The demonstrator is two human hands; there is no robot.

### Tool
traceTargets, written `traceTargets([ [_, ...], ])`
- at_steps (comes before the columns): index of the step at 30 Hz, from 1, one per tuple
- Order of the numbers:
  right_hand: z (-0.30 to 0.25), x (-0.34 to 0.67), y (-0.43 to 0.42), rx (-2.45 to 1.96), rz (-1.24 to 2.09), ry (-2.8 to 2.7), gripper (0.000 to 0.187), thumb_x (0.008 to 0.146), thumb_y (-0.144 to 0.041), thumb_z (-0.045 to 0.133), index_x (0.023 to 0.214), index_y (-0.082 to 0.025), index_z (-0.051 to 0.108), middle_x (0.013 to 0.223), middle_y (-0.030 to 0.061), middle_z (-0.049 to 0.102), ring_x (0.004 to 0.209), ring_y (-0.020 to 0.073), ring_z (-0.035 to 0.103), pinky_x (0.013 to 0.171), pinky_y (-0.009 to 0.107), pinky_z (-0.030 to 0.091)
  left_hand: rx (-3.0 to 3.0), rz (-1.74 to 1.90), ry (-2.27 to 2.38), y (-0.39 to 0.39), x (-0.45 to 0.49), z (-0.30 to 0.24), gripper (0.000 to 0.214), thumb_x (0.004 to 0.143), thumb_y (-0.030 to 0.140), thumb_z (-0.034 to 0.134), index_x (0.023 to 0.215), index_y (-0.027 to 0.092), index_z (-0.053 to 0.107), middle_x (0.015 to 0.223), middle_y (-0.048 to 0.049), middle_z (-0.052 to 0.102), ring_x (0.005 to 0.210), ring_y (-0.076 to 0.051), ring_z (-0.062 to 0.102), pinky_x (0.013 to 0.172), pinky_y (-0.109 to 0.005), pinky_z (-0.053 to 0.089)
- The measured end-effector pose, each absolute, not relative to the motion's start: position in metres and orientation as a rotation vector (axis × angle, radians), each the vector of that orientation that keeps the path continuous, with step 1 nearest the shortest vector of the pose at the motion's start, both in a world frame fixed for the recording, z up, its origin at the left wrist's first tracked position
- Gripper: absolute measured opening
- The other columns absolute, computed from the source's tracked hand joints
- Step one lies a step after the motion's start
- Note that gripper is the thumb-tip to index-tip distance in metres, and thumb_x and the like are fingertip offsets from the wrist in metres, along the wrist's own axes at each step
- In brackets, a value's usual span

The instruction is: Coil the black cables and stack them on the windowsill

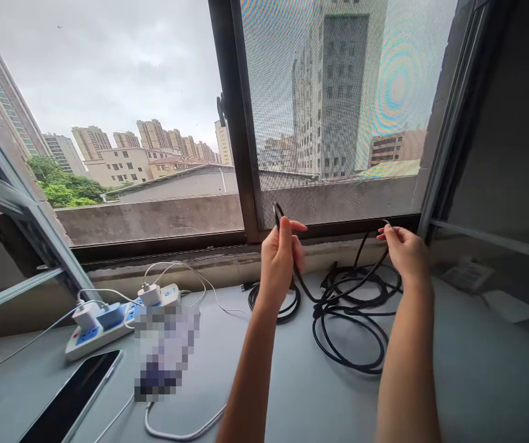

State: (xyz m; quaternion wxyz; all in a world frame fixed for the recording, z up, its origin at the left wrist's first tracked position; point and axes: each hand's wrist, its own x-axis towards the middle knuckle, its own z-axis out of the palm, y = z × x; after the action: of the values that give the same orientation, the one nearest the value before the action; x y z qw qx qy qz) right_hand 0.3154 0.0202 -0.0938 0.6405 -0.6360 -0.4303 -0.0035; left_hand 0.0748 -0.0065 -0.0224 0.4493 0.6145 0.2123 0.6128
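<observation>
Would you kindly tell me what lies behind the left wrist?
Behind the left wrist, a small black cable coil shows on both sides, on the grey table. Its middle is covered, so that part cannot be seen.

The cables (323,307) are black, the table (310,394) pale blue-grey, the power strip (113,332) white and blue, the window screen (398,89) patterned with rainbow rings.

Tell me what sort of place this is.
Likely a desk spot by a window in a home or office; which, I can't tell. A power strip with chargers plugged in and a phone lie on the gray surface, and the window looks out on city buildings.
</observation>
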Motion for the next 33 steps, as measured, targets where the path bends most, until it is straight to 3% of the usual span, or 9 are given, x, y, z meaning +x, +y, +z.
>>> traceTargets([
  [5, -0.079, 0.301, 0.011, -1.204, 0.37, -0.929, 0.058, 0.073, -0.071, 0.051, 0.09, -0.017, 0.061, 0.056, -0.0005, 0.059, 0.04, 0.0091, 0.04, 0.038, 0.021, 0.027, 1.651, 1.352, 0.617, -0.002, 0.079, -0.028, 0.049, 0.085, 0.058, 0.05, 0.102, 0.014, 0.06, 0.044, 0.0072, 0.046, 0.038, -0.008, 0.043, 0.041, -0.019, 0.033],
  [7, -0.067, 0.289, 0.005, -1.093, 0.506, -0.96, 0.058, 0.069, -0.071, 0.057, 0.092, -0.018, 0.058, 0.058, -0.0017, 0.059, 0.038, 0.0076, 0.04, 0.034, 0.019, 0.024, 1.706, 1.298, 0.655, -0.002, 0.08, -0.029, 0.047, 0.086, 0.054, 0.05, 0.109, 0.014, 0.057, 0.045, 0.0069, 0.049, 0.04, -0.008, 0.046, 0.042, -0.019, 0.032],
  [14, -0.038, 0.247, -0.009, -0.868, 0.657, -1.219, 0.047, 0.074, -0.059, 0.064, 0.099, -0.02, 0.056, 0.074, -0.0022, 0.062, 0.039, 0.0055, 0.046, 0.036, 0.02, 0.039, 1.876, 1.079, 0.812, 0.001, 0.073, -0.033, 0.043, 0.085, 0.056, 0.052, 0.098, 0.015, 0.056, 0.054, 0.0039, 0.055, 0.049, -0.01, 0.051, 0.05, -0.021, 0.038],
  [18, -0.034, 0.238, -0.014, -0.833, 0.667, -1.404, 0.048, 0.079, -0.056, 0.062, 0.112, -0.021, 0.057, 0.085, -0.0003, 0.062, 0.048, 0.0061, 0.052, 0.046, 0.021, 0.046, 2.076, 0.894, 0.824, -0.002, 0.071, -0.034, 0.041, 0.077, 0.056, 0.062, 0.087, 0.016, 0.06, 0.067, 0.0017, 0.058, 0.06, -0.011, 0.05, 0.054, -0.021, 0.038],
  [23, -0.037, 0.236, -0.015, -1.053, 0.634, -1.61, 0.06, 0.084, -0.061, 0.05, 0.129, -0.021, 0.053, 0.114, 0.0079, 0.06, 0.095, 0.0177, 0.061, 0.084, 0.03, 0.051, 2.066, 0.695, 0.681, -0.003, 0.079, -0.038, 0.033, 0.091, 0.045, 0.043, 0.074, 0.018, 0.05, 0.06, 0.001, 0.061, 0.057, -0.012, 0.053, 0.055, -0.023, 0.042],
  [26, -0.042, 0.236, -0.02, -1.279, 0.639, -1.67, 0.074, 0.083, -0.067, 0.045, 0.136, -0.016, 0.046, 0.143, 0.0142, 0.04, 0.113, 0.0233, 0.056, 0.099, 0.035, 0.044, 1.974, 0.79, 0.747, 0.003, 0.084, -0.044, 0.032, 0.092, 0.045, 0.038, 0.074, 0.02, 0.045, 0.053, 0.0024, 0.058, 0.048, -0.013, 0.055, 0.048, -0.023, 0.041],
  [28, -0.045, 0.237, -0.028, -1.444, 0.631, -1.638, 0.082, 0.08, -0.069, 0.046, 0.143, -0.016, 0.038, 0.153, 0.0154, 0.025, 0.118, 0.0265, 0.054, 0.102, 0.038, 0.042, 1.911, 0.919, 0.789, 0.009, 0.087, -0.048, 0.033, 0.092, 0.046, 0.037, 0.072, 0.02, 0.044, 0.05, 0.0033, 0.056, 0.042, -0.012, 0.054, 0.044, -0.022, 0.039],
  [29, -0.047, 0.238, -0.033, -1.532, 0.639, -1.624, 0.084, 0.078, -0.068, 0.049, 0.144, -0.016, 0.036, 0.153, 0.0158, 0.024, 0.119, 0.0281, 0.054, 0.101, 0.039, 0.043, 1.872, 0.984, 0.792, 0.011, 0.088, -0.049, 0.034, 0.092, 0.047, 0.037, 0.073, 0.02, 0.044, 0.049, 0.004, 0.054, 0.04, -0.011, 0.052, 0.042, -0.022, 0.037],
  [33, -0.048, 0.241, -0.046, -1.617, 0.8, -1.836, 0.065, 0.064, -0.045, 0.072, 0.123, -0.02, 0.059, 0.124, 0.0127, 0.06, 0.107, 0.0294, 0.06, 0.09, 0.04, 0.049, 1.748, 1.15, 0.647, 0.012, 0.091, -0.047, 0.034, 0.091, 0.051, 0.039, 0.08, 0.019, 0.048, 0.045, 0.0067, 0.05, 0.037, -0.009, 0.048, 0.042, -0.02, 0.035],
])
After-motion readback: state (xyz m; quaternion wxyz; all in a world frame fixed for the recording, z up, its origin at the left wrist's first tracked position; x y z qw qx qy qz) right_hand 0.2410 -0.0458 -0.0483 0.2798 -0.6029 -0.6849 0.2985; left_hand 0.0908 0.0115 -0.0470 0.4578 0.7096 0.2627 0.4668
